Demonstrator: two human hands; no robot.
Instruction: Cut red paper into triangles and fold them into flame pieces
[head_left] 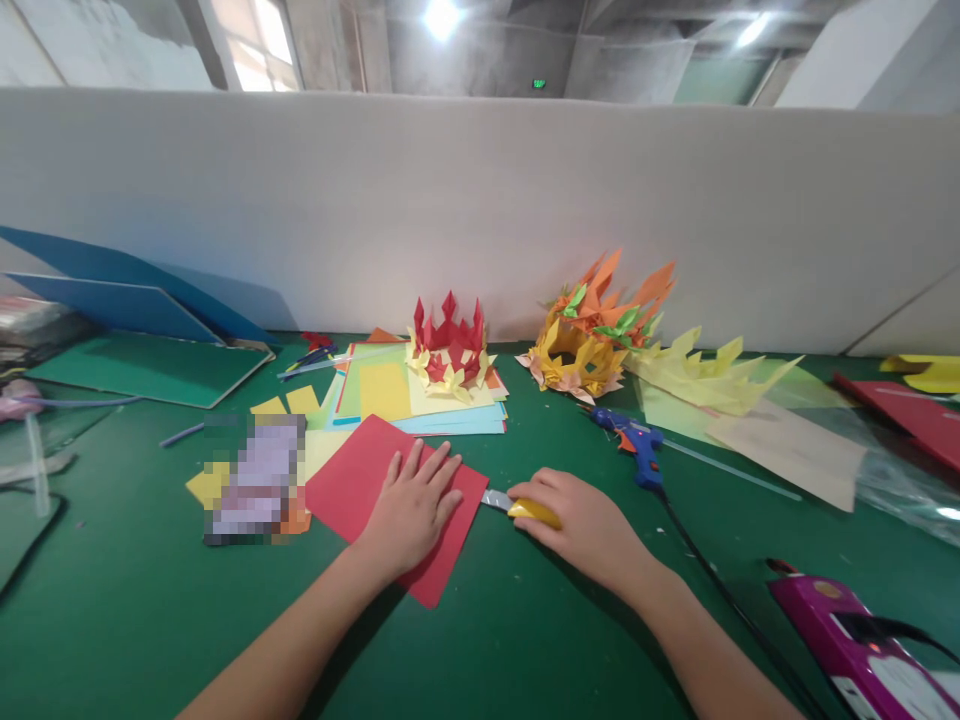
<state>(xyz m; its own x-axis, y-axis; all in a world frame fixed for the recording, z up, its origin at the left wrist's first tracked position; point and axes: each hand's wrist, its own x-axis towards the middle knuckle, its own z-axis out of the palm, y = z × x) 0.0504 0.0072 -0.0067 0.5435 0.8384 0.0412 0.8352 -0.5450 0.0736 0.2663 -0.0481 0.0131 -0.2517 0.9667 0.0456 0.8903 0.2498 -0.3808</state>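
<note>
A red sheet of paper (352, 475), seemingly folded, lies at an angle on the green table. My left hand (411, 505) rests flat on it with the fingers spread. To its right, my right hand (574, 515) is closed around a yellow utility knife (534, 513). The blade points left and meets the paper's right edge; whether it sits between layers I cannot tell. Behind the sheet, a red and pale yellow paper crown (450, 350) stands on a stack of coloured paper (386, 388).
A blue glue gun (637, 445) with a black cord lies right of my right hand, near a magenta power strip (847, 640). Paper crowns (574, 360) stand behind it. Left are a blurred phone-like object (259, 475) and yellow paper pieces. A white partition (480, 200) rises behind.
</note>
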